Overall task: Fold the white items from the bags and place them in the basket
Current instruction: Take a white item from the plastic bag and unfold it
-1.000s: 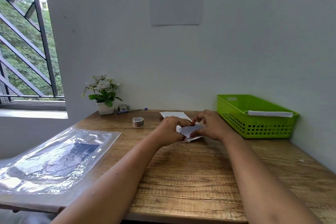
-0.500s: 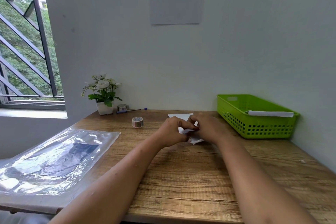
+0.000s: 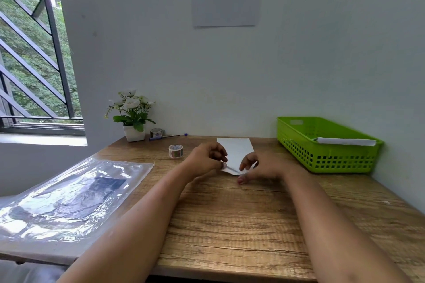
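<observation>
I am looking at a brown wooden counter. A clear plastic bag is lying flat on its left side, and part of it is hanging over the edge. A tape roll is sitting near the middle. A flower pot, a second tape roll and a pen are sitting by the wall. A white sheet is lying in the middle. A green basket is standing on the right.

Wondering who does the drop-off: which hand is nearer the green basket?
Right. The right hand is left of the green basket; the left hand is farther left, across the white paper.
</observation>
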`<action>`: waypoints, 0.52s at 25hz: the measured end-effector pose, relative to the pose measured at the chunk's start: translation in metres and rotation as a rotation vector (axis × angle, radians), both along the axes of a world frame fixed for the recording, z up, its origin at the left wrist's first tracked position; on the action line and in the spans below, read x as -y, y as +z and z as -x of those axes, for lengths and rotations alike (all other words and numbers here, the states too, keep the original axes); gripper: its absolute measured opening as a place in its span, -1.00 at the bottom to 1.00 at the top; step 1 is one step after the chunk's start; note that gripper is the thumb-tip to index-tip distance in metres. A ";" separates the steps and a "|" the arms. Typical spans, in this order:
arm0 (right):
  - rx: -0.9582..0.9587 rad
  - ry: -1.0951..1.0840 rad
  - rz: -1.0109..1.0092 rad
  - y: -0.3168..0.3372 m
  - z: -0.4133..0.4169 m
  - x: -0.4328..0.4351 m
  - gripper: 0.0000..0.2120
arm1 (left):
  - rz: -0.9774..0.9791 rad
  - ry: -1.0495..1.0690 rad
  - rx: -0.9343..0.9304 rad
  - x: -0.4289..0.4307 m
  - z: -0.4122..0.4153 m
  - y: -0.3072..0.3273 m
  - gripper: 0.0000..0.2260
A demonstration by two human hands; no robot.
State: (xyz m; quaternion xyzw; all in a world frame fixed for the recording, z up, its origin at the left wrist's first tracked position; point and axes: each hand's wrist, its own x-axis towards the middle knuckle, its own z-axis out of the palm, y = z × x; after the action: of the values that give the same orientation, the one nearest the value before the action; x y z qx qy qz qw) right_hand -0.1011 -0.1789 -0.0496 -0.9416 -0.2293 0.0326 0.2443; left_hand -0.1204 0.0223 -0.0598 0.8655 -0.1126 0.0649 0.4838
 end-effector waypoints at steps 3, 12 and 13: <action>0.004 -0.005 -0.067 -0.002 -0.001 0.000 -0.85 | -0.131 -0.052 -0.142 -0.007 -0.002 -0.001 -0.64; 0.070 -0.026 -0.018 -0.010 -0.014 -0.003 -0.89 | -0.440 0.100 -0.025 0.002 -0.008 -0.005 -0.83; 0.113 -0.020 -0.014 -0.011 -0.013 -0.006 -0.89 | -0.449 0.112 -0.033 0.003 -0.008 -0.006 -0.84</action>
State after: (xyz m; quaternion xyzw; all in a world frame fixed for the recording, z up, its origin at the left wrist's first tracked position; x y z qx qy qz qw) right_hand -0.0883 -0.1728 -0.0603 -0.9425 -0.2336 -0.0245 0.2377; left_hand -0.1124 0.0195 -0.0653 0.9572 -0.0680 0.0511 0.2765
